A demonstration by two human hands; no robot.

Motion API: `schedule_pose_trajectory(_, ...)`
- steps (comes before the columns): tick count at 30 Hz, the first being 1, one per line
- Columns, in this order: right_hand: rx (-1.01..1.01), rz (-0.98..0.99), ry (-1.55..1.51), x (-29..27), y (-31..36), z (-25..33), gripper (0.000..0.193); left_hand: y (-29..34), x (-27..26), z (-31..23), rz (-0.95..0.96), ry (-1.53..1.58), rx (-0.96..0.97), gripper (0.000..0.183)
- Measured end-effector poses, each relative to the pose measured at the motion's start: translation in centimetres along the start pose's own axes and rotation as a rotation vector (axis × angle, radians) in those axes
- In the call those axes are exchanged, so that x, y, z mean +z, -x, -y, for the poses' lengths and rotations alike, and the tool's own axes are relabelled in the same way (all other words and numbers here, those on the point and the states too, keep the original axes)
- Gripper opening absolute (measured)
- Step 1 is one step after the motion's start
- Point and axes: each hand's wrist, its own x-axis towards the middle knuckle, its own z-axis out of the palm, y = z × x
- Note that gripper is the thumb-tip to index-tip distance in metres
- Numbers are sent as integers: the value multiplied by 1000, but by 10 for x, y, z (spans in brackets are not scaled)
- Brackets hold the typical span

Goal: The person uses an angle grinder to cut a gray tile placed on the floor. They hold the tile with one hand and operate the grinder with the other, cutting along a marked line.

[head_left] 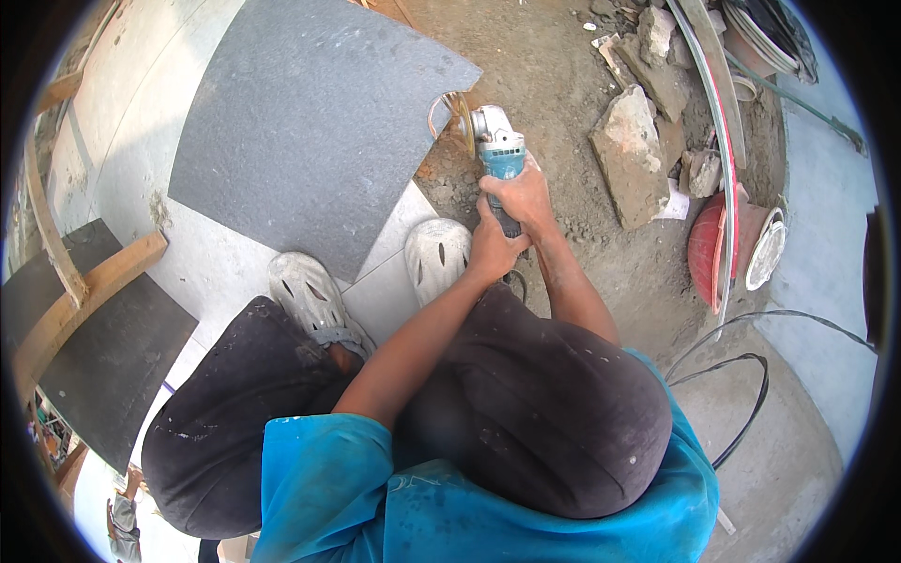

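Both my hands grip a teal and silver angle grinder [503, 161]. My right hand [524, 195] wraps round its body just behind the metal head. Farther back, near the tail of the handle, my left hand [492, 248] is closed on it. The grinder's disc [464, 120] stands on edge by a curved notch in the right edge of a large dark grey tile [310, 122]. Whether the disc touches the tile I cannot tell. This tile lies on pale floor tiles [225, 266], in front of my pale clogs [437, 255].
Broken concrete pieces [631, 155] lie on the dirt at the right, beside a long metal strip [718, 113] and a red bowl-shaped thing [706, 246]. Black cable [751, 413] loops at my right. At left, a wooden beam [84, 305] crosses another dark tile [122, 361].
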Motion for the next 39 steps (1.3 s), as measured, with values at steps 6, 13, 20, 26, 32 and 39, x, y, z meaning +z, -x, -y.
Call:
schedule_pose_trajectory(6,-5,-4,-2,2,-2,-3,70,-2,1,2,-12,-2,15,113)
schedule_pose_trajectory(13,-8,-37,29,0,-2,-7,77,-3,6,8,-5,-49,43,104)
schedule_pose_trajectory(20,41,11,45,-2,0,0,96,-4,4,6,-9,-51,54,90)
schedule_pose_trajectory(26,12,-36,110,3,-4,-7,93,-8,6,14,-2,-56,80,110)
schedule_pose_trajectory(32,10,-5,52,2,-2,-3,87,-8,7,18,-20,-79,83,112)
schedule_pose_trajectory(39,-13,-65,104,7,-5,-13,74,-7,6,13,-10,-83,67,103)
